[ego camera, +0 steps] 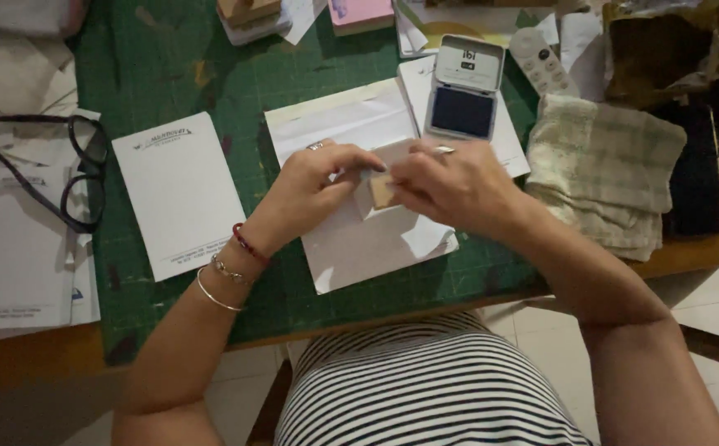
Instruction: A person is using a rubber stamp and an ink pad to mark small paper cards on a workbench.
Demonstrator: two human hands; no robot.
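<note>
Both hands meet over a white sheet of paper [376, 244] lying on the green cutting mat [170, 74]. My left hand [310, 190] pinches a small white piece of paper at its fingertips. My right hand [450, 186] grips a small wooden block [381, 192], likely a stamp, with the white piece folded against it. Just beyond the hands lies an open ink pad [461, 111] with a dark blue pad and its lid tipped back. Each hand wears a ring, and the left wrist carries bracelets.
A white printed notepad [176, 194] lies left of the hands. Black glasses [79, 169] rest on papers at the far left. A folded checked cloth [603, 177] and a white remote [541, 59] sit to the right. Pink paper and boxes stand at the back.
</note>
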